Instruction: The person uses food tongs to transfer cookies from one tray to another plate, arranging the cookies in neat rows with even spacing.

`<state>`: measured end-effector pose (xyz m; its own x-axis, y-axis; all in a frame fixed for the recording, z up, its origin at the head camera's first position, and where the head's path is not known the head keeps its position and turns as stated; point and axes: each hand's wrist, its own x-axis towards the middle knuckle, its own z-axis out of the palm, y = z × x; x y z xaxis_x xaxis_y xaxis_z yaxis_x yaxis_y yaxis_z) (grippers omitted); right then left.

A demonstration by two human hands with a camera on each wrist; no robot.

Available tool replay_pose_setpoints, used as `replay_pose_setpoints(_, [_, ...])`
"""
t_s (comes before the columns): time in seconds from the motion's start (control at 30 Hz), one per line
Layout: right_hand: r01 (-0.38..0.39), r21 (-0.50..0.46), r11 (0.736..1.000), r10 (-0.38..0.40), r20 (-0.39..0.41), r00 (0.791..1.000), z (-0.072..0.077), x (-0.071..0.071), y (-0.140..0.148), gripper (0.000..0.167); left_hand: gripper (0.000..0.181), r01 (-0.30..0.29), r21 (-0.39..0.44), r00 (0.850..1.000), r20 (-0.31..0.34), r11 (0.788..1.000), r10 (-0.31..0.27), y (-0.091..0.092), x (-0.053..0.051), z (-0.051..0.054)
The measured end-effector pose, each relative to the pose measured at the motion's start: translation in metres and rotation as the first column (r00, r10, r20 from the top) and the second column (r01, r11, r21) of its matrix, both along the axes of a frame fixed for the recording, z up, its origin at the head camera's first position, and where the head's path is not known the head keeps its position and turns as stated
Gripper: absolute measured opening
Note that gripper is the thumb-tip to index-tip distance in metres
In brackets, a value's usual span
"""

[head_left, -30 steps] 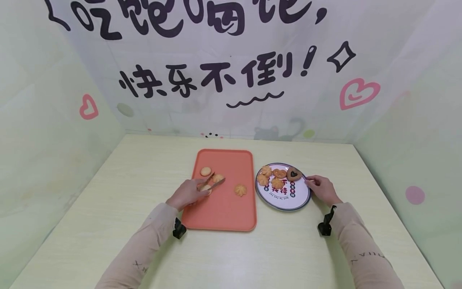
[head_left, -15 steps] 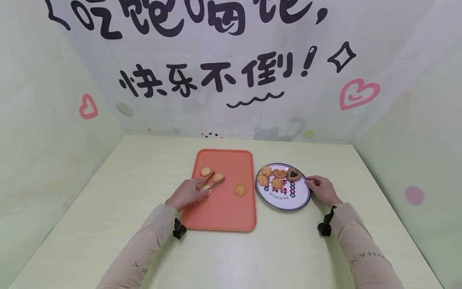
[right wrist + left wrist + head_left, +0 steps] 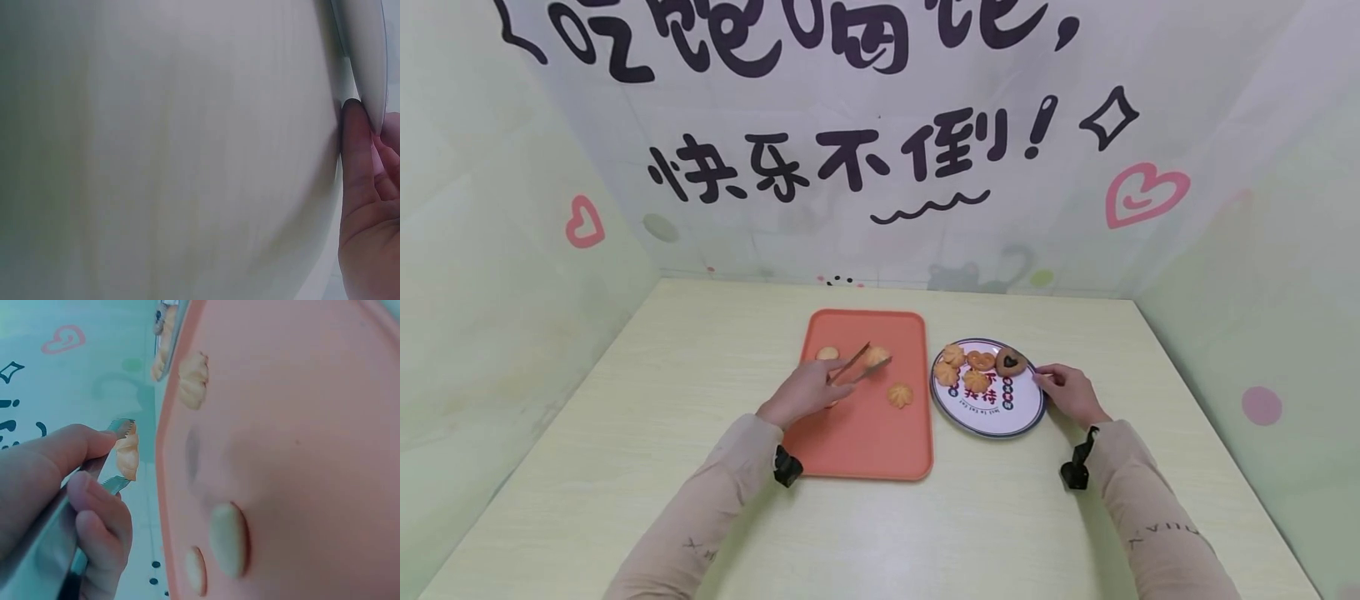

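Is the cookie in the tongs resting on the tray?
No: in the left wrist view, the cookie is held up between the tips of the tongs, with a gap showing between it and the tray.

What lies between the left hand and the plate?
Head view: tongs holding a cookie, then the tray, with another cookie lying on it.

"What's in our left hand?"

"Metal tongs, gripping a ridged golden cookie above the coral tray."

"And the plate?"

"Just beside the tray's right edge, we see its rim in the right hand, five cookies on its far half."
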<state>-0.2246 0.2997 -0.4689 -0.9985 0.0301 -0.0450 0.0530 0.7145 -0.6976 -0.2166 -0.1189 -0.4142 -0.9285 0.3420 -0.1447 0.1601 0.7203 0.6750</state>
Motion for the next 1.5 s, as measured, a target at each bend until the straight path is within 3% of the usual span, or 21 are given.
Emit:
replay_pose_setpoints(0.4, [0.007, -0.007, 1.0, -0.007, 0.015, 1.0, -0.001, -0.001, 0.0, 0.039, 0.052, 0.076, 0.061, 0.997, 0.029, 0.995, -0.078, 0.045, 0.0, 0.011])
replay_pose_setpoints(0.6, [0.006, -0.016, 1.0, -0.006, 0.021, 1.0, -0.002, -0.001, 0.0, 0.039, 0.053, 0.106, -0.023, 0.994, -0.014, 0.994, -0.107, 0.073, 0.002, 0.012])
replay_pose_setpoints(0.7, [0.009, -0.019, 1.0, -0.009, 0.022, 1.0, -0.003, -0.002, 0.001, 0.039, 0.052, 0.142, -0.087, 0.987, -0.064, 0.986, -0.148, 0.087, 0.003, 0.011])
replay_pose_setpoints(0.87, [0.011, -0.023, 1.0, -0.011, 0.018, 1.0, -0.003, -0.002, 0.001, 0.038, 0.053, 0.192, -0.143, 0.974, -0.092, 0.971, -0.206, 0.107, 0.001, 0.007])
replay_pose_setpoints(1.1, [0.007, -0.021, 1.0, -0.007, 0.017, 1.0, -0.003, -0.002, 0.001, 0.039, 0.054, 0.2, -0.105, 0.976, -0.061, 0.974, -0.207, 0.125, -0.001, -0.003])
replay_pose_setpoints(1.27, [0.002, -0.028, 1.0, -0.002, 0.004, 1.0, -0.004, -0.003, 0.003, 0.038, 0.051, 0.205, -0.139, 0.973, -0.077, 0.969, -0.216, 0.137, 0.001, -0.007])
replay_pose_setpoints(1.5, [0.007, -0.032, 0.999, -0.007, 0.016, 1.0, -0.006, -0.004, 0.004, 0.039, 0.052, 0.173, -0.085, 0.985, 0.001, 0.981, -0.173, 0.153, 0.005, -0.011])
